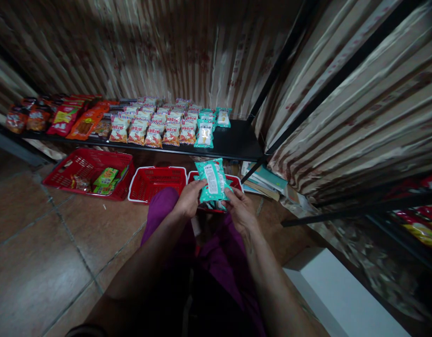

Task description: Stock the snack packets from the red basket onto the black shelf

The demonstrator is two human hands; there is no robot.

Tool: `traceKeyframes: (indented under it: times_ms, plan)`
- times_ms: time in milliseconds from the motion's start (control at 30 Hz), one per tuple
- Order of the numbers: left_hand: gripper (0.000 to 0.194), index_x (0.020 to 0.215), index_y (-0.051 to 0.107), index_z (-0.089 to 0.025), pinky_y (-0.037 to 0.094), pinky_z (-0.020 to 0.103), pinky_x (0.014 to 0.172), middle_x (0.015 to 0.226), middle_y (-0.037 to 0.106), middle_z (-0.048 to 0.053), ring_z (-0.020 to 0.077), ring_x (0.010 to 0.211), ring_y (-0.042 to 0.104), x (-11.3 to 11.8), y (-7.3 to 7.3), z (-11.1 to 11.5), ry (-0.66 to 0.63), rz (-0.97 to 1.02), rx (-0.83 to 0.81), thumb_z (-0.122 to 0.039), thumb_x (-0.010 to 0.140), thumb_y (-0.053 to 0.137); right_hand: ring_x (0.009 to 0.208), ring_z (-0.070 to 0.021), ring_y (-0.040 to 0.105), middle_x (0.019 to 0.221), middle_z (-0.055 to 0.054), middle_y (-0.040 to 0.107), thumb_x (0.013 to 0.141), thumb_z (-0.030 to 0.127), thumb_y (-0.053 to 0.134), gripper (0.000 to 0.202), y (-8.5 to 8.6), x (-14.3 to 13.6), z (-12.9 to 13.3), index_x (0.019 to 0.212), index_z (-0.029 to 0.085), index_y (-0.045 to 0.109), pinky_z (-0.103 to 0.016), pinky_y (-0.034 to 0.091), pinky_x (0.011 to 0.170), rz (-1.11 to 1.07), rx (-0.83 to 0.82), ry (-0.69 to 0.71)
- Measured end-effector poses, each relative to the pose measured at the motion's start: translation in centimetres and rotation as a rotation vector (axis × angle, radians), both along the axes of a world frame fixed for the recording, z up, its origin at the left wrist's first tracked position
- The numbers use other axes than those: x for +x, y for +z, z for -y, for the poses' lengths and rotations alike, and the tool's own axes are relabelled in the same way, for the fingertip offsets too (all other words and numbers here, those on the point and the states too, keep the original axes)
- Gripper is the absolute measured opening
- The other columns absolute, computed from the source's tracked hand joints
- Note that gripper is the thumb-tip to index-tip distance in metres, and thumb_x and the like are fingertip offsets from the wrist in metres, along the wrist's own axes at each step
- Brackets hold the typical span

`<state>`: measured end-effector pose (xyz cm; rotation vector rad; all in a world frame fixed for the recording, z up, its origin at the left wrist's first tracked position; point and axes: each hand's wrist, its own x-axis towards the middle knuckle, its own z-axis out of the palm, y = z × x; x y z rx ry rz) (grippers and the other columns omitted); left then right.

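Between my two hands is a teal snack bag (212, 180) with a white printed label facing up. My left hand (190, 197) grips its left edge, and my right hand (239, 206) pinches its lower right corner. The bag is above a red basket (234, 181), which it partly hides; more packets show inside that basket. On the black shelf (237, 140) beyond, a few matching teal bags (204, 134) stand at the right end of the row. Beside them are several white and orange snack bags (154, 134).
Orange and red packets (65, 118) fill the shelf's left part. Below stand a red basket (89, 154) with green packets (106, 178) and another red basket (156, 175). Books (268, 178) lie by the shelf leg. A white box (338, 290) is at lower right, near another rack (321, 216).
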<state>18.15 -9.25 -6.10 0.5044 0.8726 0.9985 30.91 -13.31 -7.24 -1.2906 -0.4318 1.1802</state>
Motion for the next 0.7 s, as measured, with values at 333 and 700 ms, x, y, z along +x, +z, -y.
traceKeyframes:
  times_ms: [333, 700]
  plan:
    - [0.024, 0.086, 0.057, -0.018, 0.048, 0.019, 0.054, 0.073, 0.063, -0.001, 0.0096, 0.057, 0.060, -0.3, -0.2, 0.0, -0.035, 0.018, 0.026, -0.027, 0.070, 0.071, 0.079, -0.0190, 0.063, 0.092, -0.005, 0.068, 0.068, 0.049, 0.067, 0.052, -1.9, 0.9, 0.2, 0.112, 0.021, 0.061, -0.034, 0.054, 0.067, 0.495, 0.077, 0.044]
    - [0.036, 0.098, 0.054, -0.018, 0.047, 0.020, 0.055, 0.081, 0.066, 0.001, 0.0118, 0.064, 0.061, 0.2, 0.1, 0.9, 0.027, -0.164, 0.163, -0.032, 0.069, 0.071, 0.128, -0.0212, 0.044, 0.136, 0.000, 0.052, 0.076, 0.020, 0.050, 0.053, 0.8, 0.4, 0.4, 0.128, 0.029, 0.053, -0.041, 0.029, 0.110, 1.040, 0.359, 0.254]
